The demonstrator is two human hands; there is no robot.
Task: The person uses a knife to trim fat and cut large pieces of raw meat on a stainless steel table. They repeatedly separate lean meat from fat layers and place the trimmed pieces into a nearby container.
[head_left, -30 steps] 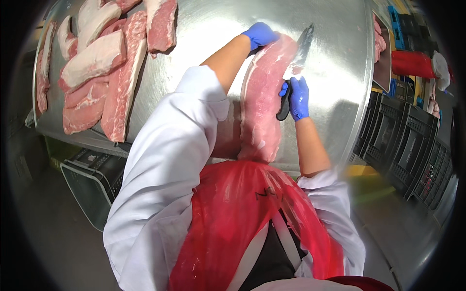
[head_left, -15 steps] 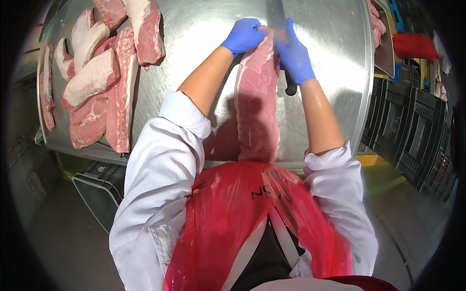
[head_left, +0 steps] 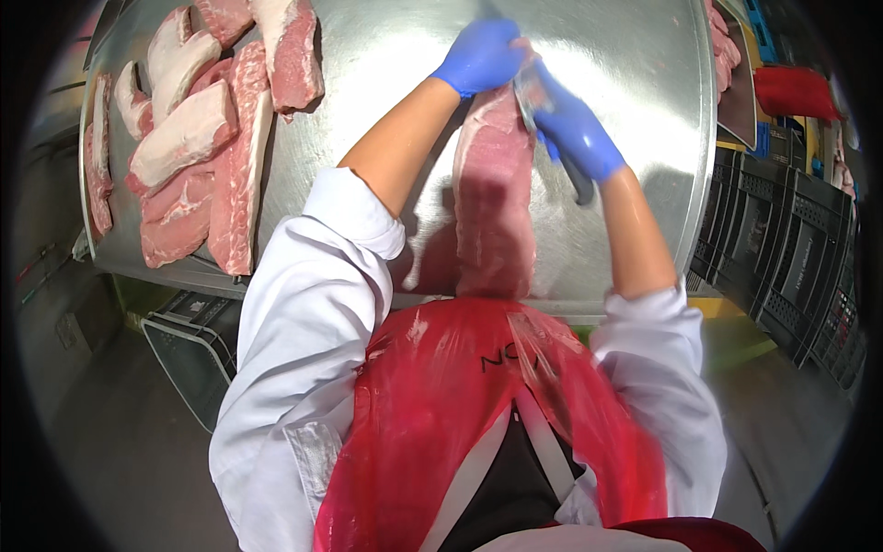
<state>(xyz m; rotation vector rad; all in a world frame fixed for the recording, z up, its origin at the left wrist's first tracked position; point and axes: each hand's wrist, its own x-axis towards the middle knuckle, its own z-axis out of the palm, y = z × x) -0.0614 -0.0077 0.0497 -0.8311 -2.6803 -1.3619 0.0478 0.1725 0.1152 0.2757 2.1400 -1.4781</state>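
A long slab of pork loin (head_left: 497, 202) lies lengthwise in front of me on the steel table. At its far end my left hand (head_left: 483, 57), in a blue glove, is closed on the tip of the meat, with a bit of pink showing past the fingers. My right hand (head_left: 581, 129), gloved the same way, grips a knife by its dark handle, whose butt sticks out below the palm. The knife's blade (head_left: 527, 95) is blurred and lies at the loin's far right edge, close to the left fingers. How deep it sits in the meat is hidden.
Several pork cuts (head_left: 184, 129) are piled on the steel table (head_left: 368, 101) to the left. Black crates (head_left: 759, 235) stand beyond its right edge, with a red bundle (head_left: 796, 92) above them. A grey bin (head_left: 189, 359) sits below on the left.
My right hand has come slightly nearer and to the right, drawing the knife back from beyond the loin to its far edge. My left hand has shifted slightly right and away, still holding the tip.
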